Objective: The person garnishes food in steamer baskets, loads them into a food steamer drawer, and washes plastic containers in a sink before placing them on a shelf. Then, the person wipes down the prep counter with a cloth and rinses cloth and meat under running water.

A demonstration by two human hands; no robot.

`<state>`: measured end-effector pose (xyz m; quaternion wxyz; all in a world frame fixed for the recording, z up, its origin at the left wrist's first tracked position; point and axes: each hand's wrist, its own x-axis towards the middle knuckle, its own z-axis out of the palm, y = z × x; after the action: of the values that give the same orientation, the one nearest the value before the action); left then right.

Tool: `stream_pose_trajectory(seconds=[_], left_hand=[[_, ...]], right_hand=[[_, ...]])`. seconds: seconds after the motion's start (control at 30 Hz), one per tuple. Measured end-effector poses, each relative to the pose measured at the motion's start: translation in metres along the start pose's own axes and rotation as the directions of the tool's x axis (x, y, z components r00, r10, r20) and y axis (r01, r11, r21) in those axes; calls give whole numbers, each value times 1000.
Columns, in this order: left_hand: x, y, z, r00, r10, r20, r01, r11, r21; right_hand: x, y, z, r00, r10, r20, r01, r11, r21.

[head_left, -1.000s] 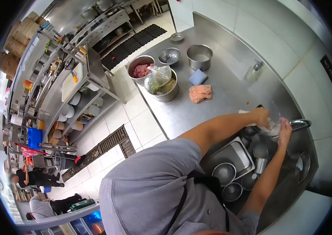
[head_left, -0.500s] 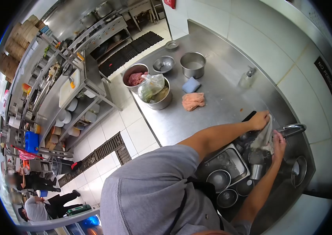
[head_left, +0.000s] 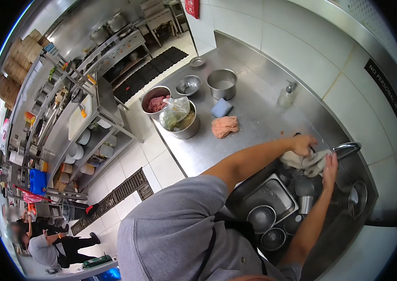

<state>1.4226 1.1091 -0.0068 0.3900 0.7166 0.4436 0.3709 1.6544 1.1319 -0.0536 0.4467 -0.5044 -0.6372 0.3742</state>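
My left hand (head_left: 304,145) is closed on one side of a whitish, wet-looking cloth (head_left: 311,162) over the sink's far end. On the cloth's other side is my right hand (head_left: 330,171), fingers pressed against it beside the faucet (head_left: 347,147). The cloth is bunched and hangs in folds between both hands. Beneath it, the sink holds a rectangular steel pan (head_left: 272,198), a steel bowl (head_left: 261,218), a smaller bowl (head_left: 272,239) and a steel cup (head_left: 305,204). The cloth and hands partly hide the other items there.
On the steel counter lie a peach cloth (head_left: 225,127) and a blue sponge (head_left: 222,108). Behind them stand a steel pot (head_left: 222,85), a pot of meat (head_left: 156,99) and a soap bottle (head_left: 286,94). A strainer (head_left: 357,199) sits right of the sink. Two people are at far lower left.
The cloth hung stretched down between my hands; now it is bunched and spread further left. My left hand has shifted slightly left and down. The camera view has tilted slightly.
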Motion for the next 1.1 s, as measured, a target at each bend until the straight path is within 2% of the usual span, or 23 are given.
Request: stream_pose_trajectory(seconds=[0.03, 0.07, 0.1, 0.17, 0.23, 0.27, 0.33, 0.37, 0.43, 0.5, 0.53, 0.6, 0.63, 0.7, 0.73, 0.77, 0.8, 0.83, 0.87, 0.93, 1.03, 1.07, 1.1], left_hand=[[-4, 5, 10, 990, 140, 17, -137, 983, -121], [-6, 8, 17, 989, 145, 20, -141, 982, -125], [-13, 28, 15, 997, 81, 19, -81, 997, -14], [-12, 33, 12, 1000, 18, 11, -19, 995, 93], [0, 5, 7, 957, -255, 141, 207, 936, 286], [2, -11, 8, 955, -258, 145, 210, 936, 284], [6, -33, 7, 998, -17, -57, 42, 885, 464], [10, -37, 6, 998, -15, -56, 39, 884, 466], [12, -35, 2, 966, 93, -241, 14, 914, 406], [11, -27, -10, 977, 40, -209, 37, 934, 355], [9, -20, -19, 985, -7, -173, 61, 950, 307], [5, -10, -35, 996, -17, -84, 43, 949, 313], [5, -6, -39, 1000, -29, 3, 27, 949, 316], [10, -3, -35, 998, -13, 60, -3, 965, 263], [12, -2, -32, 993, 5, 117, -29, 978, 207], [14, -2, -26, 993, 4, 118, -29, 978, 207], [15, -2, -17, 999, 50, 0, -49, 995, 84], [14, 1, -11, 989, 80, -123, -85, 996, -36], [15, 3, -7, 989, 82, -122, -87, 996, -36], [16, 15, -4, 978, -93, -186, 48, 971, -235], [25, 12, 11, 994, 17, -111, -60, 915, -398], [23, 18, 10, 994, 16, -107, -59, 913, -405], [18, 30, 5, 999, 12, -35, -16, 991, -131]], right_hand=[[4, -6, 7, 998, -55, -1, 54, 996, -76], [7, -12, 12, 994, -110, 1, 109, 982, -152], [8, -25, 13, 994, -111, -4, 109, 982, -157], [4, -62, 8, 970, 36, 240, 22, 971, -237], [0, -71, 1, 974, 5, 225, 34, 985, -167], [-3, -71, -3, 972, -10, 236, 48, 986, -157], [-9, -71, -11, 970, -24, 242, 60, 988, -145], [-12, -72, -15, 959, -73, 272, 136, 966, -221], [-12, -70, -25, 944, -116, 309, 211, 932, -295], [-6, -65, -37, 829, 299, 472, 63, 789, -611], [-7, -48, -42, 831, 297, 469, 61, 791, -609], [-14, -16, -43, 975, 140, 173, -115, 982, -151], [-13, -15, -43, 975, 139, 172, -113, 982, -150], [-10, -16, -39, 977, 109, 184, -140, 976, 168], [-7, -13, -35, 976, 111, 185, -143, 975, 168], [-4, -12, -26, 978, 43, 206, -109, 940, 322], [-1, -11, -22, 977, -26, 214, -79, 881, 467], [-2, -30, -15, 977, -26, 212, -78, 881, 467], [-6, -49, -6, 988, -14, 157, -60, 888, 456], [-18, -94, 6, 995, -2, 99, -43, 895, 443], [-22, -102, 0, 983, 71, 167, -138, 891, 433], [-9, -70, -11, 957, 66, 282, -128, 970, 208], [-3, -48, -20, 916, 90, 391, -87, 996, -25]])
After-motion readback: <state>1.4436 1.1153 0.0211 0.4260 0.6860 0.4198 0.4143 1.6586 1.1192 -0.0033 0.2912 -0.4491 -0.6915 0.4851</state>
